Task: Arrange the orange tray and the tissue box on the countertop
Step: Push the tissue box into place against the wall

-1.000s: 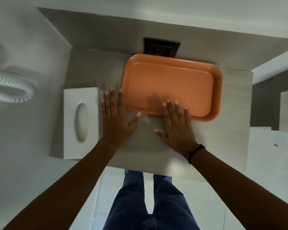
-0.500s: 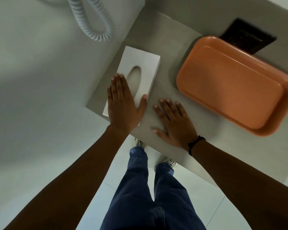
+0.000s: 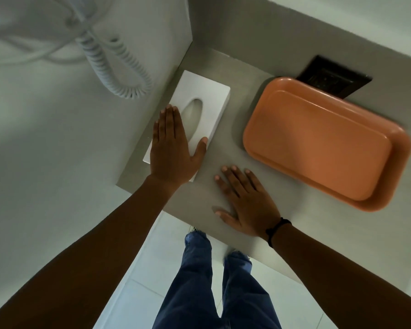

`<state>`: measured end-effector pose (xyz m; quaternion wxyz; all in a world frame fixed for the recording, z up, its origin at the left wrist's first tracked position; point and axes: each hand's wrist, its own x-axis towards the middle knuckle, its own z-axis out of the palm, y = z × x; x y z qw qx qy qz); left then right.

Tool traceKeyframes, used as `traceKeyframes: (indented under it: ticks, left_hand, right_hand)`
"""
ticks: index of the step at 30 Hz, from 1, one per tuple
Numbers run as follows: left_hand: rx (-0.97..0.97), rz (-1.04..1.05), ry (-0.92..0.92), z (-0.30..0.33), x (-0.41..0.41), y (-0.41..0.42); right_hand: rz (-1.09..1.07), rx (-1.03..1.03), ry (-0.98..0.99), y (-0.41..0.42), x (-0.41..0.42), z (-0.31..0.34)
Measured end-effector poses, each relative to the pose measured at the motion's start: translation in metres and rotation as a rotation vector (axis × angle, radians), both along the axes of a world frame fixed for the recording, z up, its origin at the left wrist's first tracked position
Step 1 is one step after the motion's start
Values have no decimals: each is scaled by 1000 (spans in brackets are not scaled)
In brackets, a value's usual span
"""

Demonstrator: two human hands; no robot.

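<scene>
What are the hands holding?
Nothing is gripped. The left hand lies flat on the tissue box top; the right hand lies flat on the countertop.

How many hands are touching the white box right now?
1. The left hand lies flat on the near end of the tissue box. The right hand rests flat on the bare countertop, between the box and the orange tray, touching neither.

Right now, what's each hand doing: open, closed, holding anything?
Left hand: open, flat on top of the tissue box, gripping nothing.
Right hand: open, flat on the countertop, holding nothing, clear of the orange tray.
</scene>
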<state>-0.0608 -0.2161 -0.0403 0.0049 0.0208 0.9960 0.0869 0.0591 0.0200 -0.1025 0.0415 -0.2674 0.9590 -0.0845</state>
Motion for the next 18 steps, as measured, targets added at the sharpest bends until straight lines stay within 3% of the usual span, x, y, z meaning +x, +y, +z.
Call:
traceKeyframes:
  ticks: [18]
  left_hand:
    - [34,-49,24,-1,-88,4]
  right_hand:
    - [6,-45,-41,-2,0,1]
